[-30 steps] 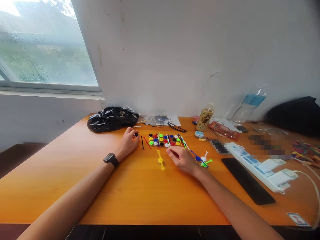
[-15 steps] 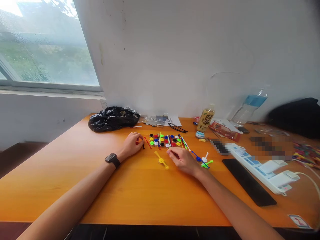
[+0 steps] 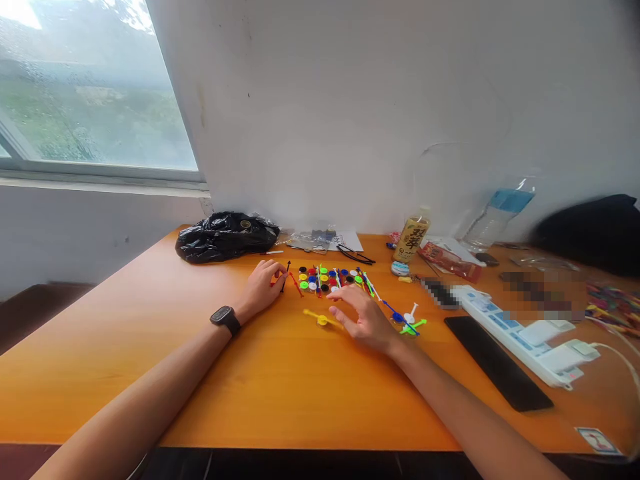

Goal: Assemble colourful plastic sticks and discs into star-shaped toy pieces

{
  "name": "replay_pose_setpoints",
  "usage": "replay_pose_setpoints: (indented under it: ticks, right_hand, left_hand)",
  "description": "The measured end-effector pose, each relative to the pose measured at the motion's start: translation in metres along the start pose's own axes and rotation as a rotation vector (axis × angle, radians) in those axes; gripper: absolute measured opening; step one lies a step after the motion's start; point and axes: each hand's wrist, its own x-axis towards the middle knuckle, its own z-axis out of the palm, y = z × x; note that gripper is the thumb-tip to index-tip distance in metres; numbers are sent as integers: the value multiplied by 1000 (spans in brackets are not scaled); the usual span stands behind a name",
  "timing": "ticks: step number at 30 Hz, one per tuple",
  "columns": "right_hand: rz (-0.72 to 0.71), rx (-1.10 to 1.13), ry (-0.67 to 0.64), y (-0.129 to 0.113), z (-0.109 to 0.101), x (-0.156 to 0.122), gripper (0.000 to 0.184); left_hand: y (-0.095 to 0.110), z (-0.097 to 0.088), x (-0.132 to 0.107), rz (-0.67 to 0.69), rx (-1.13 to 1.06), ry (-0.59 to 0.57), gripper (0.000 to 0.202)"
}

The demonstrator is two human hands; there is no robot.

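Note:
My left hand [image 3: 263, 287], with a dark watch on the wrist, rests on the table with its fingers curled and the fingertips on a thin black plastic arrow [image 3: 285, 277]. A bit of red shows under the curled fingers. Beside it lies a red plastic arrow [image 3: 296, 284]. Thumb and fingers apart, my right hand [image 3: 365, 317] holds nothing next to a yellow arrow spinner [image 3: 323, 321], whose right tip is blurred near the thumb. Beyond it are rows of coloured round discs [image 3: 324, 279], partly hidden by my right fingers.
Joined blue, white and green pieces [image 3: 409, 321] lie right of my hand. Further right are a black phone-like slab [image 3: 495, 363] and a white power strip [image 3: 515, 340]. Behind stand a drink bottle [image 3: 413, 240], folded glasses [image 3: 356, 255] and a black plastic bag [image 3: 225, 239].
The yellow spinner's arrow has turned to lie more crosswise. My right fingers have spread from a pinch. The black arrow shows more at my left fingertips, its lower end shifted slightly left.

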Motion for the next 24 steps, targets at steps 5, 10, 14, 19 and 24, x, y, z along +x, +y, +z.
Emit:
replay_pose_setpoints:
  ticks: [5,10,14,19,24]
  right_hand:
    - [-178,-73,-92,-13,4,0,38]
    - [-301,-218,-223,-21,14,-6,59]
    - [-426,-316,-334,-26,22,-9,62]
    - [-429,-377,-374,-32,22,-7,62]
    - [-333,-472,-419,-34,18,-3,35]
  left_hand:
    - [7,0,-1,29,-34,15,15]
    - [11,5,-3,67,-56,20,14]
    - [12,5,-3,87,-58,30,14]
    - [10,7,-3,103,-65,21,13]
    - [8,8,-4,107,-69,25,13]
